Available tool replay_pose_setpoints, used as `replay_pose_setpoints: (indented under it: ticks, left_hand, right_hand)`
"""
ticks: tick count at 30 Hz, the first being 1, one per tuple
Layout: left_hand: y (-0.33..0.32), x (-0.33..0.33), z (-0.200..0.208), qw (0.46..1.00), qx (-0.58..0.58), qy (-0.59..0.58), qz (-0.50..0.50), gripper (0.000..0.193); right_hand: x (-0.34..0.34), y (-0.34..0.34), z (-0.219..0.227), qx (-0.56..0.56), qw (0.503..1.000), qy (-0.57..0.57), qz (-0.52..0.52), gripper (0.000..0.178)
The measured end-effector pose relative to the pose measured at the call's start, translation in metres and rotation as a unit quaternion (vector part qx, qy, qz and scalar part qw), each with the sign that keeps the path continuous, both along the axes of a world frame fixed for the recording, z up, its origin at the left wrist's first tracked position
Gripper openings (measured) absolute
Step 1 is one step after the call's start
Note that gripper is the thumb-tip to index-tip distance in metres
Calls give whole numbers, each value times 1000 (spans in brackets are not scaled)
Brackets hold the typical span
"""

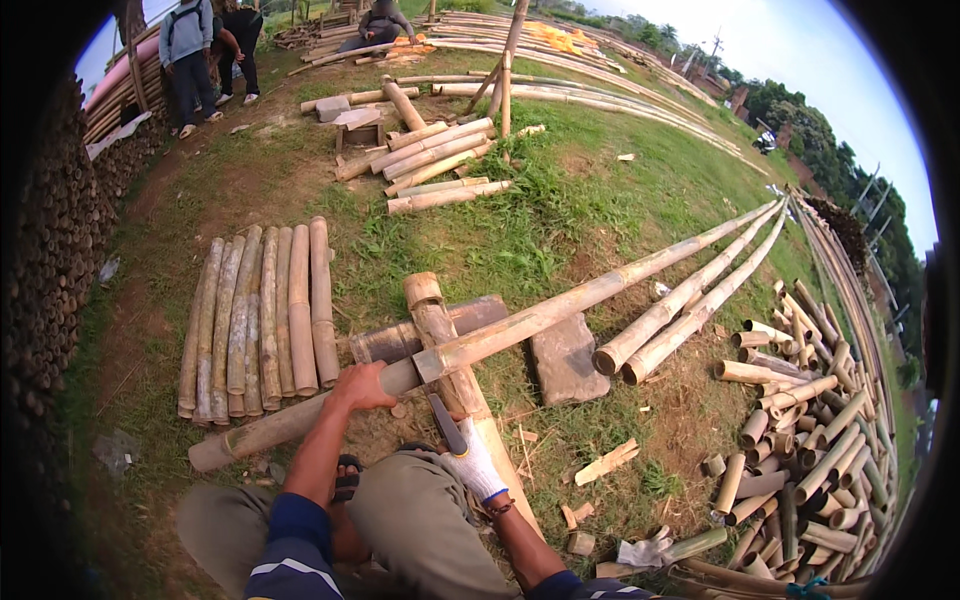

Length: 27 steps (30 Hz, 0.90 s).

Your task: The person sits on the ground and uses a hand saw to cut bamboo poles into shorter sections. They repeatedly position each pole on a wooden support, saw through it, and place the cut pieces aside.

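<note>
A long bamboo pole [560, 313] runs from the lower left to the far right, resting across a thick bamboo post [450, 372] that lies under it. My bare left hand [360, 388] is closed over the pole's near part, left of that crossing. A dark line rings the pole just right of the hand; whether it is cut through there I cannot tell. In a white glove, my right hand [474, 462] grips a hand saw [447, 424], its dark blade pointing up toward the pole, below the dark line and seemingly apart from it.
Cut bamboo lengths [268, 310] lie side by side at left. A flat stone slab [567, 360] and two long poles [690, 305] lie right of the crossing. Offcuts [800, 450] heap at far right. People [190, 55] stand and sit at the back.
</note>
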<state>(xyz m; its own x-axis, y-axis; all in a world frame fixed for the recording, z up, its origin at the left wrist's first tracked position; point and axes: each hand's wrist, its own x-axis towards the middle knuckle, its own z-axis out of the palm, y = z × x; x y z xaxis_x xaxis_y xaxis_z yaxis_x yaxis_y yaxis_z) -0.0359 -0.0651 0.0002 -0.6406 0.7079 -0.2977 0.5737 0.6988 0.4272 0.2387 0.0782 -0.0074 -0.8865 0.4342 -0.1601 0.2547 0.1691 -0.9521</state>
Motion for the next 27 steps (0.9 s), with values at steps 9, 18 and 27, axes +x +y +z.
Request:
replay_pose_setpoints:
  ticks: [9,18,27]
  left_hand:
    - [-3,-9,-25,1000,9,21,-15,100]
    - [-2,0,-9,1000,-4,11,-4,101]
    - [-11,-6,-20,999,24,27,9,99]
  right_hand:
    - [214,-34,-1,-50,998,-39,1,68]
    - [15,-6,15,-36,999,18,-9,60]
    - [149,-32,17,28,999,20,16,66]
